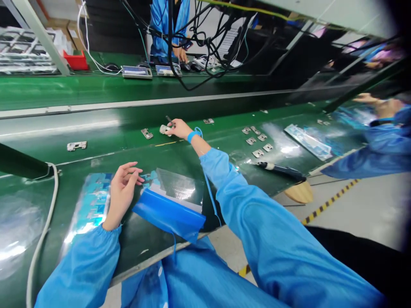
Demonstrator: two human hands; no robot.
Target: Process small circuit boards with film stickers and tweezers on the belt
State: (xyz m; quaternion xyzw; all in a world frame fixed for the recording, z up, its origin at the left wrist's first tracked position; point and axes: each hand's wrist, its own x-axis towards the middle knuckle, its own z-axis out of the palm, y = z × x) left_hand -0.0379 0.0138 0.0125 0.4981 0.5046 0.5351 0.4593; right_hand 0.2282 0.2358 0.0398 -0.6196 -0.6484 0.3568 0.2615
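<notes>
My right hand (178, 127) reaches out over the green conveyor belt (96, 137) and pinches a small silver metal part (164, 129), with a dark thin tool sticking up between its fingers. A blue strap circles that wrist. My left hand (123, 188) rests near the bench's front edge with fingers loosely curled and apart, holding nothing. It lies on a shiny sheet of blue stickers (91, 205), next to a blue pouch (168, 214) and a clear film sheet (178, 185).
Several small metal parts (257, 141) lie on the belt, one at the left (76, 146). A black-handled tool (282, 170) lies at the front right. A co-worker's blue sleeve (379, 145) is at right; another person (170, 30) stands across. A grey cable (48, 214) runs left.
</notes>
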